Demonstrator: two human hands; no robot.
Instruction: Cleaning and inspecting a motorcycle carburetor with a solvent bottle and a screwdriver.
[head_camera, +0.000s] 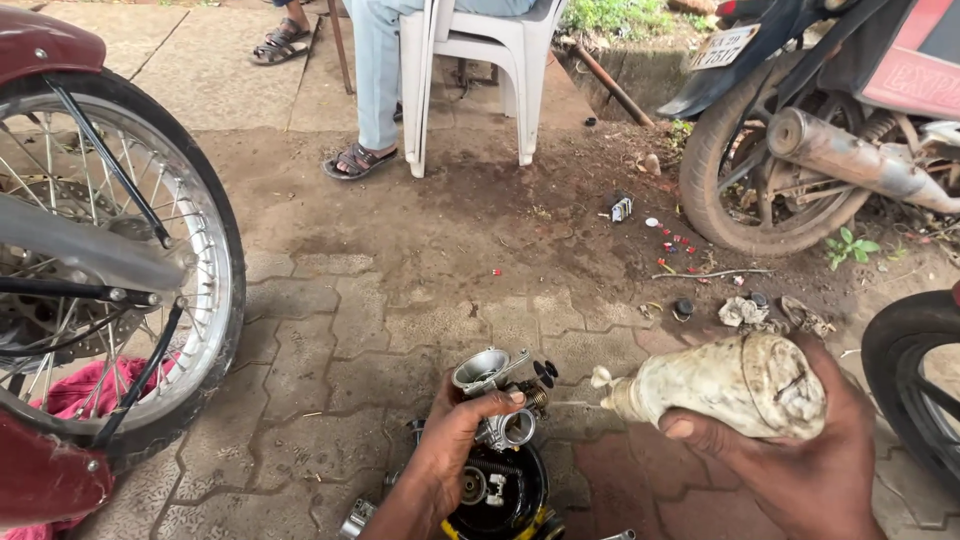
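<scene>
Over the paving (400, 330), the left hand (455, 440) has its fingers curled around a carburettor (500, 395); the right hand (800, 450) has its fingers wrapped around a grimy bottle (730, 385), nozzle just beside the carburettor.

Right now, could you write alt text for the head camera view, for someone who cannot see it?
A person's left hand holds a small metal carburetor over a paved floor, while the right hand aims a grimy squeeze bottle with its nozzle toward it. A black round tray lies beneath; motorcycle wheels stand at both sides, and someone sits on a white plastic chair beyond.
</scene>
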